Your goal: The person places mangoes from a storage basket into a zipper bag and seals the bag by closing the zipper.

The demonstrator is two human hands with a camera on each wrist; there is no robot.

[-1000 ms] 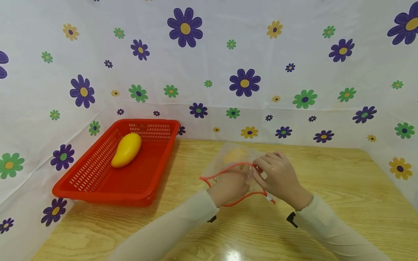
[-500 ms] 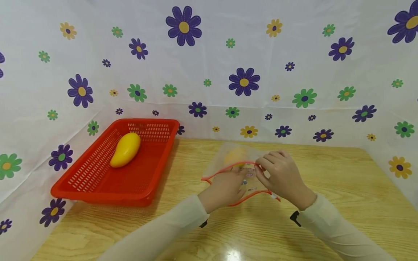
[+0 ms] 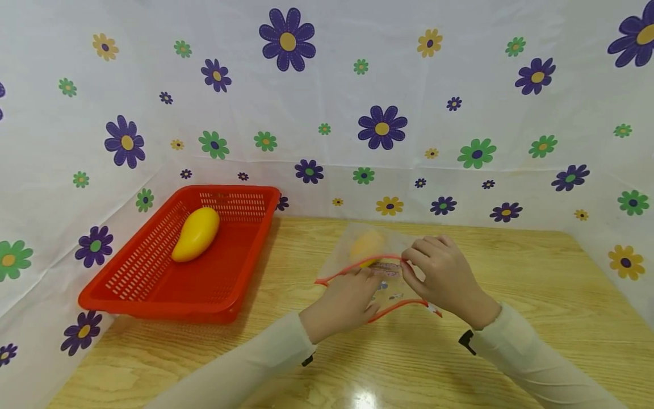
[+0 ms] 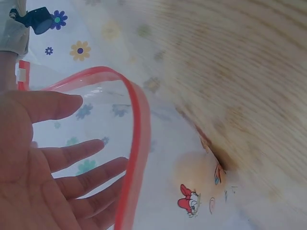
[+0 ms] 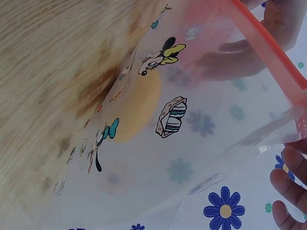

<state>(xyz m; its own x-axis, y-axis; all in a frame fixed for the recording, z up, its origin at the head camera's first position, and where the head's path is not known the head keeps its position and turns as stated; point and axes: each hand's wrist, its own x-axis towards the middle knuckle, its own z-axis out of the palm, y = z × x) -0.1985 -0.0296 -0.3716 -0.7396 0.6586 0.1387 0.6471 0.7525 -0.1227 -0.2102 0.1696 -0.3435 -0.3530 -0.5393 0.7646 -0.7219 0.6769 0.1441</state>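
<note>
A translucent zip bag point(image 3: 334, 255) with a red rim and cartoon prints lies on the table, its mouth gaping toward me. Inside it, a yellow rounded fruit point(image 3: 369, 245) shows blurred through the film. My right hand point(image 3: 441, 278) pinches the upper rim near its right end. At the mouth is my left hand point(image 3: 339, 301), fingertips just within the opening; in the left wrist view this hand point(image 4: 62, 177) has straight, spread fingers and holds nothing. The right wrist view shows the fruit point(image 5: 141, 108) low in the bag point(image 5: 182, 148).
To the left stands a red plastic basket point(image 3: 204, 284) with slotted sides, holding a yellow mango point(image 3: 197, 233). The wooden table point(image 3: 516, 284) meets a white flower-print cloth point(image 3: 327, 96) at its back and sides.
My left hand has drawn back toward the lower left, out of the deeper part of the bag. The right hand has shifted slightly right, still pinching the rim. The fruit stays inside.
</note>
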